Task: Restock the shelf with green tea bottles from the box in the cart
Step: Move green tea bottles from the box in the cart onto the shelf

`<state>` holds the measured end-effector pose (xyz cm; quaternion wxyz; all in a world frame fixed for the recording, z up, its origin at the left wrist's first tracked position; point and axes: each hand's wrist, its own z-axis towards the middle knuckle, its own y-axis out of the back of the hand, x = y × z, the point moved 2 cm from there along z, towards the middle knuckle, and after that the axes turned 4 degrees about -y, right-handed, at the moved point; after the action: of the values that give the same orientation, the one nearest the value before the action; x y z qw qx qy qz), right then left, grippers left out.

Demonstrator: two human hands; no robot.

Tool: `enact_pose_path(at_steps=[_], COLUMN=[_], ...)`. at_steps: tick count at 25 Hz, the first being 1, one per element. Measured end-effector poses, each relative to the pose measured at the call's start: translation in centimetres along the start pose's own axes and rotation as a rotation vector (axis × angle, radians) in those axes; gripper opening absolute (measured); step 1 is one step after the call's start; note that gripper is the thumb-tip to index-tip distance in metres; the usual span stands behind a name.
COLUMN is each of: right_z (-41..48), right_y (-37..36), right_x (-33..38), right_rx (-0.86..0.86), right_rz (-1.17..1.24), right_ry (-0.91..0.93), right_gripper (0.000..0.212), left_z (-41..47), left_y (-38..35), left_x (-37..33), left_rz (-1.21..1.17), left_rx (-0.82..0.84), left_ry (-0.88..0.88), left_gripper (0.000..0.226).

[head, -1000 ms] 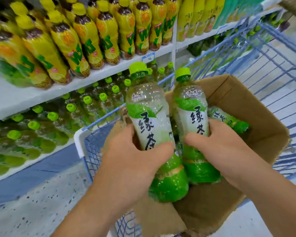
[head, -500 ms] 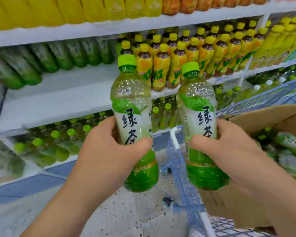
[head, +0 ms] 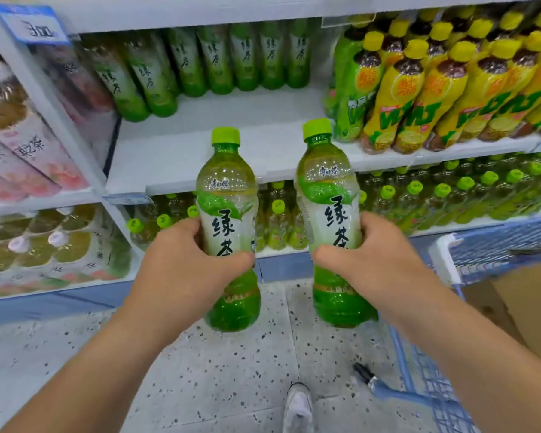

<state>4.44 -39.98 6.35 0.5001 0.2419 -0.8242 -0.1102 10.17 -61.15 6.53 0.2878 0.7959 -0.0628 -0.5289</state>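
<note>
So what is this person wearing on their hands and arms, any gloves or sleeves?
Nothing at all. The left hand and right hand are bare, with no gloves, rings or watch showing, and both forearms are uncovered to the picture's edge, no sleeve in sight.

Glossy clear-plastic bottles (head: 228, 220) — matt cardboard box (head: 519, 304)

The left hand (head: 181, 264) hides the middle of the left bottle (head: 227, 189), the right hand (head: 378, 264) that of the right bottle (head: 325, 182); the box (head: 525, 307) and cart (head: 497, 242) run off the right edge; the price tag (head: 32, 25) is blurred
</note>
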Motion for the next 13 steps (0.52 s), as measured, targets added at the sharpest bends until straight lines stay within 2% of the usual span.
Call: enact_pose_path(at_steps=[5, 13], right_z=[6.7, 18.2], right_y=[-3.4, -8.8], right_x=[3.1, 10.3], right_rx=[0.036, 0.046], right_rz=[0.026, 0.101], right_ry=[0.066, 0.302], right_gripper=[0.034, 0.038], left_z=[7.0, 19.3], left_y=[2.4, 4.5], left_x=[0.7, 0.9], left_rz=[0.037, 0.041], left_rx=[-0.114, -0.290], left_ry=[-0.032, -0.249], left_gripper=[0.028, 0.044])
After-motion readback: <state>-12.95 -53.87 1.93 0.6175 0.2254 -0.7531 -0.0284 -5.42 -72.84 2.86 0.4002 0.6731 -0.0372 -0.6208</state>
